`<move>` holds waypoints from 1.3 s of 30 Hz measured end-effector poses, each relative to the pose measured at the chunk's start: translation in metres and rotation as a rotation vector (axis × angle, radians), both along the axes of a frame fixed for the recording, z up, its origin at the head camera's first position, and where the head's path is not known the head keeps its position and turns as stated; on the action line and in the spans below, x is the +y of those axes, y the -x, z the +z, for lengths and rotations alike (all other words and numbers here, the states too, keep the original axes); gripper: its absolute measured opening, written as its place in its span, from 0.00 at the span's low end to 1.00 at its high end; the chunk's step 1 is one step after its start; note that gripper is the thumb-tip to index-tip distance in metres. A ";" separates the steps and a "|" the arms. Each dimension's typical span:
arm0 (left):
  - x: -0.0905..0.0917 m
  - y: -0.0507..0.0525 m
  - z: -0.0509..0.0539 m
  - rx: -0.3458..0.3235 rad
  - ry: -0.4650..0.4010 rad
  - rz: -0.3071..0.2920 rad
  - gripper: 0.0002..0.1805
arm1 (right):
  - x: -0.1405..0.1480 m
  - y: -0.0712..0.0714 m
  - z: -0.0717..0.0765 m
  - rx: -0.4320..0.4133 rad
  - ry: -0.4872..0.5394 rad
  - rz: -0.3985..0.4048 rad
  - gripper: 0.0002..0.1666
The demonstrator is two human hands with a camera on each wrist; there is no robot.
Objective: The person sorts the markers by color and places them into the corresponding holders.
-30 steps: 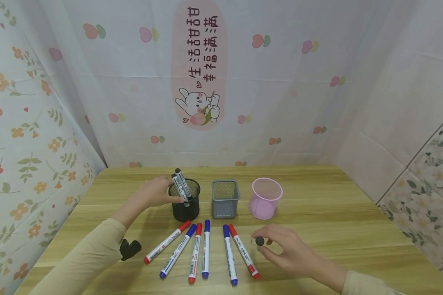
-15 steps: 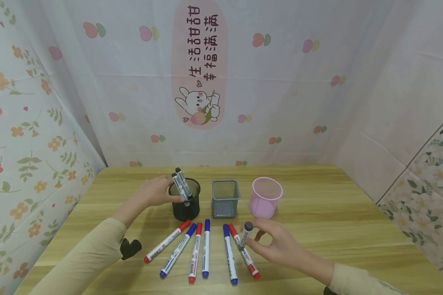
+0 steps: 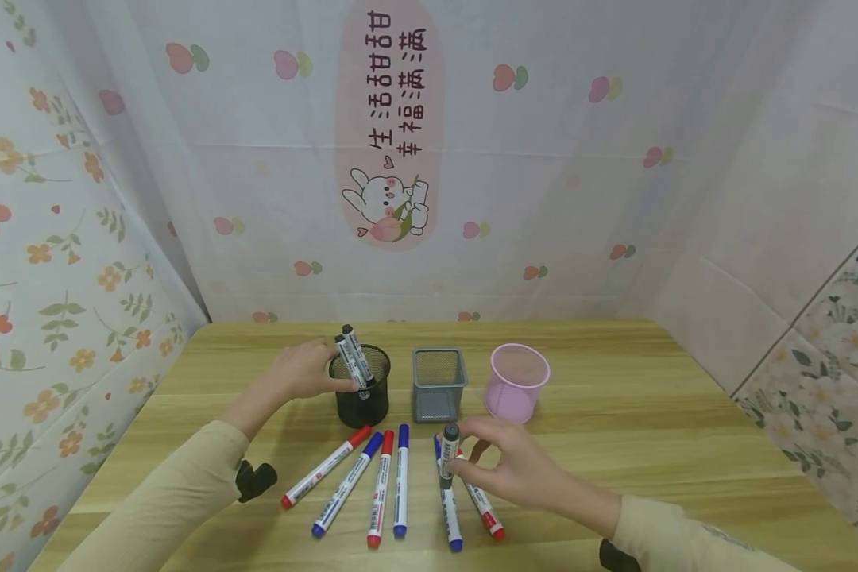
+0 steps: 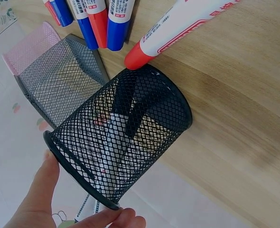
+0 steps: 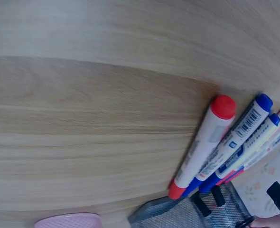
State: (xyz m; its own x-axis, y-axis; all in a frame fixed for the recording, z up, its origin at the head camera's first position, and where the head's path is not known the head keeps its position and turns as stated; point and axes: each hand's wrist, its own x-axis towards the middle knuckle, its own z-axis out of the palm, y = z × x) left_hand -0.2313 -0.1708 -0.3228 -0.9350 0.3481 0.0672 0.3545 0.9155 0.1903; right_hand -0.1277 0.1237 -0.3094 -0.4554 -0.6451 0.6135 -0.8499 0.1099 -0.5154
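Observation:
My left hand point(image 3: 303, 370) grips the rim of the round black mesh cup point(image 3: 362, 403), thumb and fingertips on its edge, as the left wrist view also shows on the black cup point(image 4: 123, 137). Two black-capped markers point(image 3: 355, 357) lean inside that cup. My right hand point(image 3: 518, 469) pinches another black-capped marker point(image 3: 449, 453) between thumb and fingers, held upright above a blue marker point(image 3: 451, 516) on the table. In the right wrist view the right hand is out of sight.
A grey square mesh cup point(image 3: 438, 389) and a pink round cup point(image 3: 517, 385) stand right of the black cup. Several red and blue markers, including a red one point(image 3: 380, 492), lie fanned in front on the wooden table point(image 3: 615, 397). Patterned cloth point(image 3: 543, 175) hangs behind.
My right hand has moved left with its black-capped marker, which has turned from end-on to upright, from beside the red marker to over the blue one. My left hand has kept its grip.

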 end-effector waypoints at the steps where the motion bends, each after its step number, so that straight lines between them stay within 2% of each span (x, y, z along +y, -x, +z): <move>1: 0.000 0.000 0.000 0.001 -0.002 0.001 0.35 | -0.001 0.000 0.001 0.007 -0.002 0.001 0.16; 14: 0.001 -0.001 0.002 0.000 0.003 0.009 0.33 | -0.019 0.008 0.011 0.029 -0.004 0.016 0.15; 21: 0.001 -0.002 0.003 -0.006 -0.008 0.015 0.32 | -0.028 0.011 0.017 0.013 -0.003 -0.001 0.15; 28: 0.000 -0.001 0.002 0.004 -0.003 0.011 0.34 | -0.035 0.016 0.019 -0.008 0.002 0.026 0.14; 39: 0.000 0.000 0.001 0.007 -0.007 0.008 0.30 | -0.045 0.024 0.027 -0.023 -0.074 -0.041 0.12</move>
